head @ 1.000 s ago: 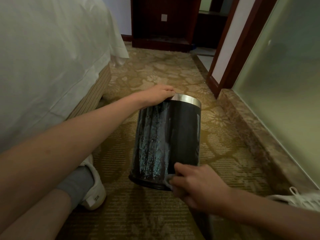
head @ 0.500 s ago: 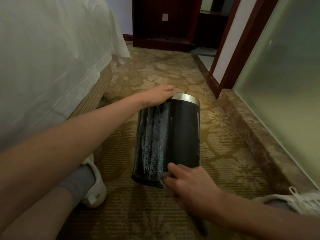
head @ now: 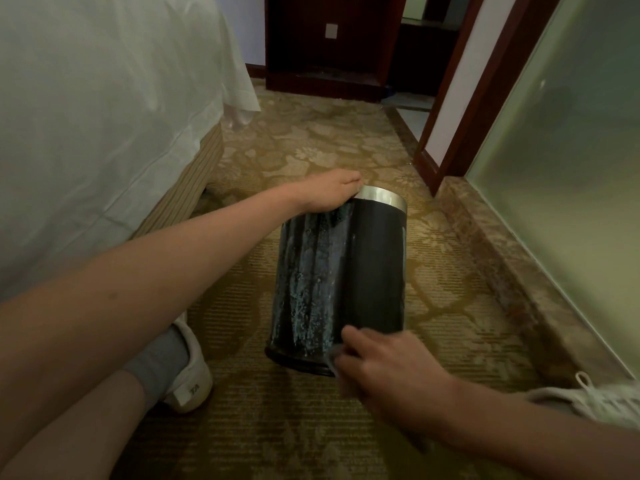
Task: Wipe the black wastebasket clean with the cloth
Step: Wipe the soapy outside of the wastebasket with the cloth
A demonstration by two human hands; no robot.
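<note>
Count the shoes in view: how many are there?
2. One white shoe lies on the carpet left of the wastebasket, near the bed; the other shoe is at the right edge, partly hidden behind the right forearm.

Patterned gold carpet (head: 311,150) runs between a white-sheeted bed (head: 104,116), a frosted glass wall (head: 571,168) and dark wooden cabinetry (head: 329,57).

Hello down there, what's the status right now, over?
Left hand grips bin by its rim. Right hand holds cloth at the base. Bin on carpet, left side streaked. Nothing in the way.
</note>
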